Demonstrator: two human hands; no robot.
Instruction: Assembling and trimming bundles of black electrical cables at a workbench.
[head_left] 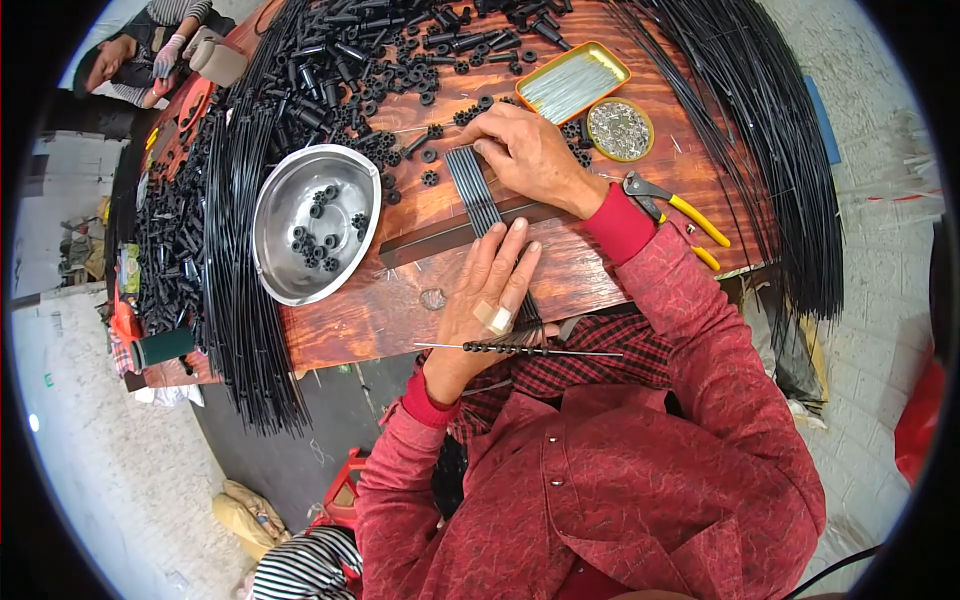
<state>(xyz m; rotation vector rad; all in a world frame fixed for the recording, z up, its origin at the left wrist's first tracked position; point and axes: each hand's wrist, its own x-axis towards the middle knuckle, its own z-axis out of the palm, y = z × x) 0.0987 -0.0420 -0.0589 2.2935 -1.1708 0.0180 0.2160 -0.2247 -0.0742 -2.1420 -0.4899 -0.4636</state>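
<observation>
A row of thin black rods (474,190) lies side by side across a long dark bar (430,245) on the table. My left hand (485,285) rests flat over the rods, fingers stretched out, with a pale plaster on its back. My right hand (530,150) is at the rods' far ends, fingers bent and thumb drawn in; what its fingertips pinch is hidden. Just below my left hand a thin metal wire threaded with small black pieces (505,348) runs crosswise; I cannot tell what supports it.
Left of my hands stands a metal bowl (275,225) holding small black toothed pieces. A tray of thin pins (572,84), a round dish of metal bits (620,130) and yellow-handled pliers (690,210) lie right. Long black rod bundles (235,250) flank the table. Another person (135,50) sits far left.
</observation>
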